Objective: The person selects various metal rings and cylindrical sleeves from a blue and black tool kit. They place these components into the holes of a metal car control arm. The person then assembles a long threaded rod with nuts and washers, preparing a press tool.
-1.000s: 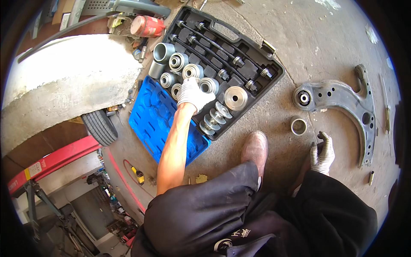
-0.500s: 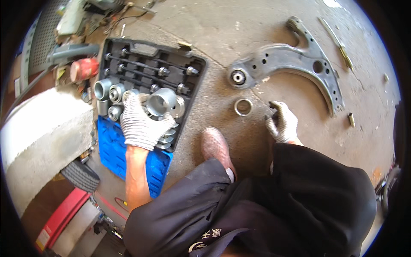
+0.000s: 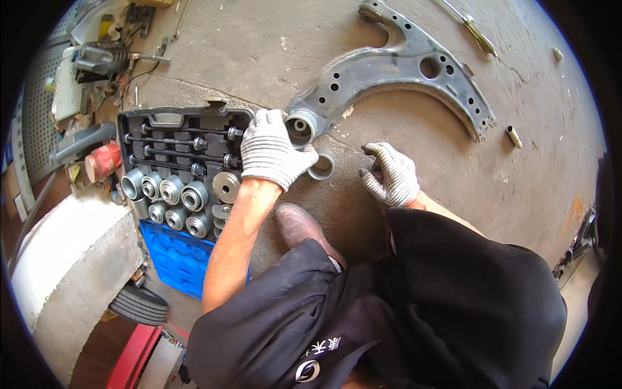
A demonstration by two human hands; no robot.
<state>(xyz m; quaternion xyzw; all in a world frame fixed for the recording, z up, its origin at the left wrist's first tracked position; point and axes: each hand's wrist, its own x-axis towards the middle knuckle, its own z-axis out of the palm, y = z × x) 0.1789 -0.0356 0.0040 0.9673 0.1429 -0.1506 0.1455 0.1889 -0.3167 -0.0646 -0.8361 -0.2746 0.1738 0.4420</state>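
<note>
My left hand (image 3: 269,146), in a striped work glove, grips a large silver metal sleeve (image 3: 310,133) at the near left end of a grey control arm (image 3: 382,65). Through the sleeve's opening shows the round bushing (image 3: 299,126) of the arm; whether the sleeve touches it I cannot tell. Just below, a smaller metal ring (image 3: 321,167) lies on the floor by my left thumb. My right hand (image 3: 392,176), gloved too, hovers right of that ring with fingers loosely bent and apart, holding nothing.
Left of me lies an open case (image 3: 165,120) with threaded rods (image 3: 175,144), sleeves and stepped discs, its blue part (image 3: 172,259) towards me. A screwdriver (image 3: 478,37) and a short metal tube (image 3: 514,137) lie on the right. A red object (image 3: 102,162) and concrete block (image 3: 71,259) stand left.
My left hand has moved right from the case to the control arm's bushing end, taking the large sleeve out. My view has shifted right; my right hand stays open.
</note>
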